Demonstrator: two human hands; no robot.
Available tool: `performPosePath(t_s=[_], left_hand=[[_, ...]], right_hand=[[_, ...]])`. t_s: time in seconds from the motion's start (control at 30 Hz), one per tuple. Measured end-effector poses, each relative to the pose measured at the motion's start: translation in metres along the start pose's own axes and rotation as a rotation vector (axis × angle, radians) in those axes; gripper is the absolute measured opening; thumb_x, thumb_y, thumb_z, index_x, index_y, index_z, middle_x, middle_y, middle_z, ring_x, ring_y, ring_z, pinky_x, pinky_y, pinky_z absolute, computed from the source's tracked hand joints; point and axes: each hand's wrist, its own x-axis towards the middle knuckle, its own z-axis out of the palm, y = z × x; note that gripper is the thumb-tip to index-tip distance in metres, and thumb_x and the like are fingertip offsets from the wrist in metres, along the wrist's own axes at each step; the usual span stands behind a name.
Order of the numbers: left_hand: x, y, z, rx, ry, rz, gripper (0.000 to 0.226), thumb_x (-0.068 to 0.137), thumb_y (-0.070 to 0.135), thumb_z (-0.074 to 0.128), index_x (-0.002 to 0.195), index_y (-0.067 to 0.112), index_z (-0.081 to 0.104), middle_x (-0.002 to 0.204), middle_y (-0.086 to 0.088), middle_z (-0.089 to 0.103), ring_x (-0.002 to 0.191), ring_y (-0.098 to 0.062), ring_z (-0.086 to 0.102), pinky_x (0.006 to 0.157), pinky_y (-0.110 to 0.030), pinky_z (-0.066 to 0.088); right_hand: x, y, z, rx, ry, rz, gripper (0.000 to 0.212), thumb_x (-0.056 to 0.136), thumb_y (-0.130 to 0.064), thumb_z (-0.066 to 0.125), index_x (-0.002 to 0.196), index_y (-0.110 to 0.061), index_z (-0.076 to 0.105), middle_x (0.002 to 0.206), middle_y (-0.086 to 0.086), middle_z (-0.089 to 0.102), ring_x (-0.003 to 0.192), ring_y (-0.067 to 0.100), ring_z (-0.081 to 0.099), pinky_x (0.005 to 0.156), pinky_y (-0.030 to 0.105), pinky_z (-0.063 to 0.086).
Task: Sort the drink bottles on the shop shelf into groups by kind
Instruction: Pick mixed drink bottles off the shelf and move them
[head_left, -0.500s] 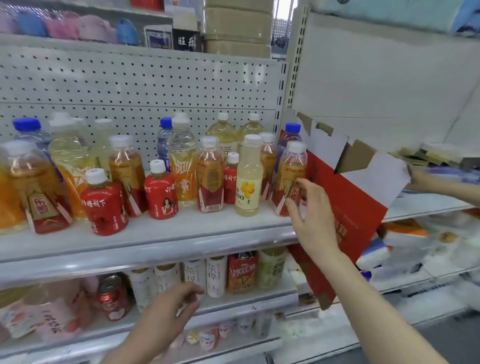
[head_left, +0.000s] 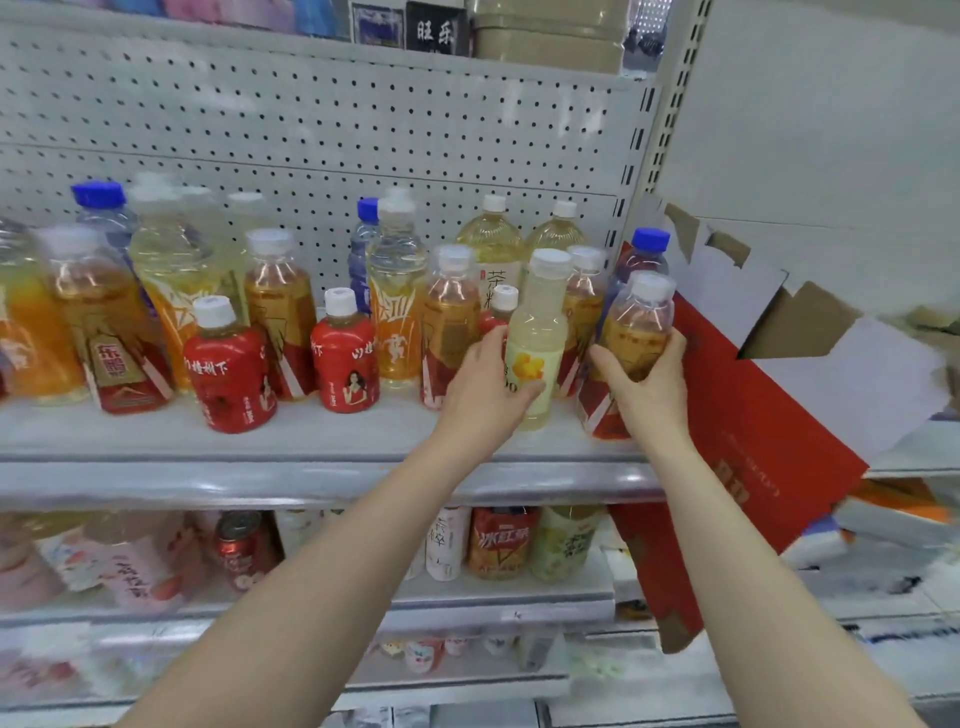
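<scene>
Mixed drink bottles stand on the grey shop shelf (head_left: 311, 441). My left hand (head_left: 480, 384) grips a pale yellow bottle (head_left: 537, 332) with a white cap, right of centre. My right hand (head_left: 644, 382) grips an amber bottle with a red label (head_left: 636, 322) at the shelf's right end. Left of them stand two short red bottles (head_left: 228, 382) (head_left: 345, 369), more amber bottles with red labels (head_left: 449, 317) (head_left: 104, 332), orange-labelled clear bottles (head_left: 397, 301), and blue-capped water bottles (head_left: 366, 244) behind.
A torn red and white carton (head_left: 769, 415) leans against the shelf's right end, close to my right hand. A perforated white back panel (head_left: 311, 130) rises behind the bottles. A lower shelf (head_left: 498, 597) holds cans and cartons of drinks.
My left hand has risen from the lower shelf and taken hold of the pale yellow bottle. My right hand has closed around the amber bottle at the right end. The view has moved closer.
</scene>
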Motion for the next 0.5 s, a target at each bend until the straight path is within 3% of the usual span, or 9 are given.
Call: performPosePath(t_s=[0.1, 0.2, 0.37, 0.5], left_hand=[[0.006, -0.002, 0.024, -0.048, 0.079, -0.045, 0.068, 0.081, 0.038, 0.076, 0.139, 0.025, 0.042, 0.130, -0.002, 0.056, 0.121, -0.022, 0.052, 0.095, -0.037, 0.045], [0.010, -0.003, 0.038, -0.051, 0.132, -0.088, 0.075, 0.077, 0.043, 0.078, 0.139, 0.023, 0.040, 0.129, -0.002, 0.054, 0.118, -0.022, 0.052, 0.093, -0.035, 0.044], [0.001, 0.004, 0.036, -0.136, 0.185, -0.109, 0.069, 0.074, 0.046, 0.079, 0.132, 0.026, 0.048, 0.121, 0.004, 0.059, 0.113, -0.014, 0.056, 0.095, -0.036, 0.049], [-0.026, 0.023, 0.006, -0.300, 0.177, -0.159, 0.057, 0.075, 0.047, 0.079, 0.123, 0.036, 0.053, 0.108, 0.019, 0.066, 0.097, 0.009, 0.060, 0.079, -0.010, 0.047]], right_hand=[[0.001, 0.007, 0.000, 0.031, -0.024, -0.014, 0.078, 0.082, -0.046, 0.078, 0.143, -0.025, 0.035, 0.132, -0.003, 0.055, 0.118, 0.015, 0.056, 0.101, 0.038, 0.049], [0.002, 0.016, -0.004, 0.064, -0.090, -0.036, 0.077, 0.081, -0.037, 0.081, 0.143, -0.027, 0.035, 0.127, -0.008, 0.058, 0.115, 0.010, 0.057, 0.097, 0.030, 0.047], [0.002, 0.022, -0.007, 0.112, -0.097, -0.080, 0.075, 0.080, -0.029, 0.083, 0.141, -0.027, 0.040, 0.126, -0.011, 0.061, 0.115, 0.003, 0.060, 0.098, 0.027, 0.050], [-0.008, 0.007, -0.006, 0.153, -0.113, -0.126, 0.078, 0.076, -0.032, 0.085, 0.141, -0.028, 0.042, 0.126, -0.012, 0.061, 0.115, 0.000, 0.058, 0.094, 0.018, 0.048]])
